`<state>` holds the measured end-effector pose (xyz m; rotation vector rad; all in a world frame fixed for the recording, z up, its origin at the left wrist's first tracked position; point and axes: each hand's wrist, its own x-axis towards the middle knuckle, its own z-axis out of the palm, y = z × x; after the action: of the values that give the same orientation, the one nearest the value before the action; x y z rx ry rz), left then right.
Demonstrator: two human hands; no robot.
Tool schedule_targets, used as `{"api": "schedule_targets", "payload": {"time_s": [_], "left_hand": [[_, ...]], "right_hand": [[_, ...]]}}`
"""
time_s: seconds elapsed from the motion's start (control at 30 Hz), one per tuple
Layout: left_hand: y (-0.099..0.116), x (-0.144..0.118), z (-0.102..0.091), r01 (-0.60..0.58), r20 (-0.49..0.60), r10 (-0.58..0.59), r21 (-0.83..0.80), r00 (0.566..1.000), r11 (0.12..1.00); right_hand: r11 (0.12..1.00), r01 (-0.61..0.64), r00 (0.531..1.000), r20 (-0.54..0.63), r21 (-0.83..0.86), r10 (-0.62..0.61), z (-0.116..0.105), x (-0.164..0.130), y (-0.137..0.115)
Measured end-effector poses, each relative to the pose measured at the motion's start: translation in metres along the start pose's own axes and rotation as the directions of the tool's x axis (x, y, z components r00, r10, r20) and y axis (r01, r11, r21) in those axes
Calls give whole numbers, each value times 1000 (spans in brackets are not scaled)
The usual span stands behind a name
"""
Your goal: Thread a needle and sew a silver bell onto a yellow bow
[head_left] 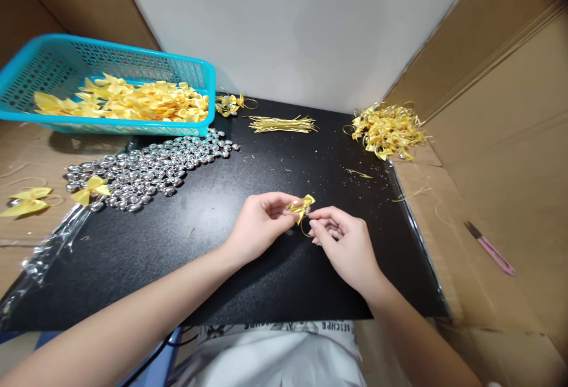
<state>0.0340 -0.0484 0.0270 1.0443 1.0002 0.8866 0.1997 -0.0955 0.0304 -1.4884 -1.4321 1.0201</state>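
Note:
Over the middle of the black board, my left hand pinches a small yellow ribbon bow between thumb and fingers. My right hand is closed at the bow's right side, its thumb and forefinger pinching a thin gold cord that loops below the bow. Something small and shiny shows at the bow's centre, too small to make out well. The fingers partly cover the bow and the cord's ends.
A blue basket of yellow bows stands back left, with silver beads spread before it. Cut gold cords lie at the back. A pile of corded bows sits back right. Pink-handled snips lie far right. Cardboard walls flank both sides.

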Motion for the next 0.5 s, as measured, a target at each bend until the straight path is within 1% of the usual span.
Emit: {"api": "schedule_targets", "payload": {"time_s": [0.2, 0.5], "left_hand": [[1, -1, 2, -19, -30, 20, 35, 999, 999], [3, -1, 1, 9, -47, -9, 12, 999, 1000]], "right_hand": [[995, -62, 998, 34, 73, 59, 2, 2, 2], [969, -108, 994, 57, 222, 97, 6, 3, 5]]}}
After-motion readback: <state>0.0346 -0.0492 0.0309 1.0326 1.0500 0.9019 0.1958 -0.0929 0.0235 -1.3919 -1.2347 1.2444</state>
